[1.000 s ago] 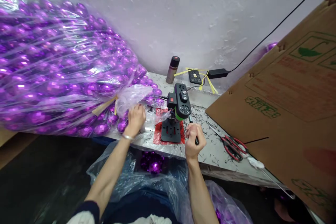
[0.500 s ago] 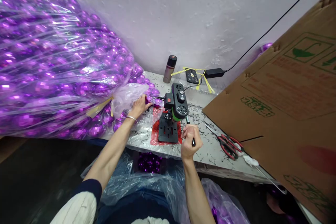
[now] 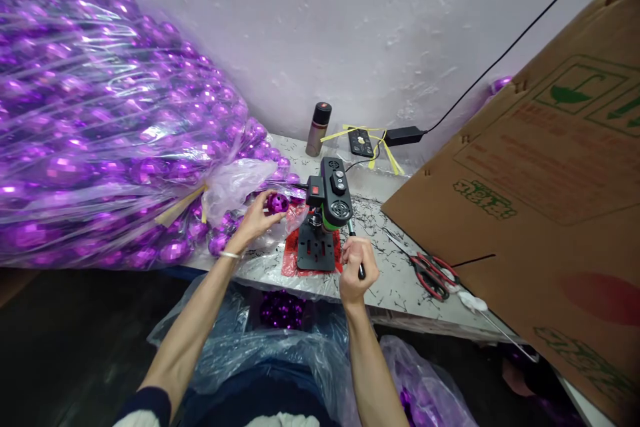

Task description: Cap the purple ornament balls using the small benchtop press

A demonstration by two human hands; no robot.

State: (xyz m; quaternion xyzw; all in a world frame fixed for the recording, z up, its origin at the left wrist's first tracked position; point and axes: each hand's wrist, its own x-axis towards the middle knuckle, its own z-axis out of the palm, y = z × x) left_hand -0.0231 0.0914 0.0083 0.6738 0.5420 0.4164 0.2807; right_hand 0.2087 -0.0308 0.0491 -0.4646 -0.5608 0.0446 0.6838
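Observation:
My left hand (image 3: 259,217) holds a shiny purple ball (image 3: 277,203) between thumb and fingers, left of a small black bench drill press (image 3: 336,193). My right hand (image 3: 359,267) is closed around the drill press's lever handle (image 3: 362,271) on the right side. The machine's slotted black base plate (image 3: 316,257) lies on red plastic (image 3: 290,260) and bears no ball. A large clear bag of purple balls (image 3: 115,133) spills open to the left of my left hand.
Red-handled scissors (image 3: 433,273) lie right of the machine, against a big cardboard box (image 3: 545,200). A bottle (image 3: 318,129), a black power adapter (image 3: 404,136) and yellow ties (image 3: 393,159) sit along the wall. Dark shavings litter the tabletop (image 3: 385,283). Purple balls (image 3: 283,310) show below the table edge.
My left hand has come away from the bag's mouth with a purple ball in its fingers. My right hand keeps its grip on the lever. The view has shifted slightly.

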